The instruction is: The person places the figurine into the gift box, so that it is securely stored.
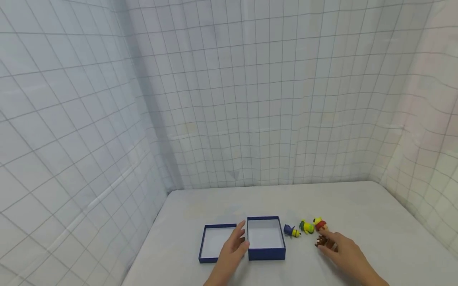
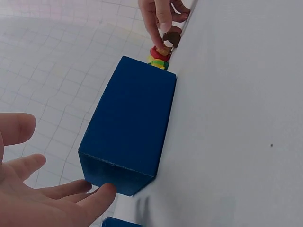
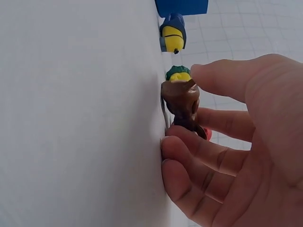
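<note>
My right hand (image 1: 345,252) has its thumb and fingers curled round a brown figure (image 1: 321,240) lying on the table; the right wrist view shows the brown figure (image 3: 182,99) between the thumb and the fingers. Just beyond it lies a yellow figure with red clothing (image 1: 321,223). My left hand (image 1: 230,254) is held open, fingers spread, beside the left wall of the blue box (image 1: 266,254). In the left wrist view the fingertips are close to the box (image 2: 132,113); whether they touch it I cannot tell. The box's white inside holds nothing.
Left of the box lies a shallow blue-rimmed lid (image 1: 208,260), white inside, partly behind my left hand. Right of the box are a blue and yellow figure (image 1: 291,231) and a green and yellow figure (image 1: 307,227). Gridded white curtains (image 1: 232,119) surround the white table (image 1: 200,202).
</note>
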`<move>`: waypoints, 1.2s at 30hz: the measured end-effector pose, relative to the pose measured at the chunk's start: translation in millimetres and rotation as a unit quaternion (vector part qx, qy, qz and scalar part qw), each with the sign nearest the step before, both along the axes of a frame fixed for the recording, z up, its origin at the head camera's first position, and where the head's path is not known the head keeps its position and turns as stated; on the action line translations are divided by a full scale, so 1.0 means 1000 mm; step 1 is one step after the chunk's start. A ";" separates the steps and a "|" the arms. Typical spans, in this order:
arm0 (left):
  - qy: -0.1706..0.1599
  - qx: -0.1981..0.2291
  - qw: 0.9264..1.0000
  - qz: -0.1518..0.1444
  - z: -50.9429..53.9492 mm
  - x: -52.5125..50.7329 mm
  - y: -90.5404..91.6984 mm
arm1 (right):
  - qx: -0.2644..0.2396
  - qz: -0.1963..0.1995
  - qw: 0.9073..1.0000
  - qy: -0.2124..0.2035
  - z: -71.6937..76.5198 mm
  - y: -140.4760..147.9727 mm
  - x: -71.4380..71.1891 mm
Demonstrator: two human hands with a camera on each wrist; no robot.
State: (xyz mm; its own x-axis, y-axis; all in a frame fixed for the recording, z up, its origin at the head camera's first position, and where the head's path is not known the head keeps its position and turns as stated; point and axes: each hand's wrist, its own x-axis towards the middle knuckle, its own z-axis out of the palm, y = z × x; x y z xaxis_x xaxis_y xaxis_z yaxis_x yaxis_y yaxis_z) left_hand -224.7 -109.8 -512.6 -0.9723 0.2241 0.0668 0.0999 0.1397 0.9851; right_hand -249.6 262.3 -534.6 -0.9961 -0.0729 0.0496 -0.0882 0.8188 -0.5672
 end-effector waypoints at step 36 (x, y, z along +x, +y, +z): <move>-0.064 -0.012 0.997 0.046 -0.021 -0.001 0.020 | -0.102 0.018 0.994 -0.015 0.008 -0.009 0.005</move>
State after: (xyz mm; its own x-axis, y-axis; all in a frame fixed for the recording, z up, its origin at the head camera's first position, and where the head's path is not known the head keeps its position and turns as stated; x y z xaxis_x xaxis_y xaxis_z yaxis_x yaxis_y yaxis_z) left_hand -225.7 -90.0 -533.7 -0.9890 0.1341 -0.0626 -0.0397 0.1668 0.9852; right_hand -244.1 253.5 -526.4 -0.9942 -0.1010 0.0369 -0.0962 0.6827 -0.7243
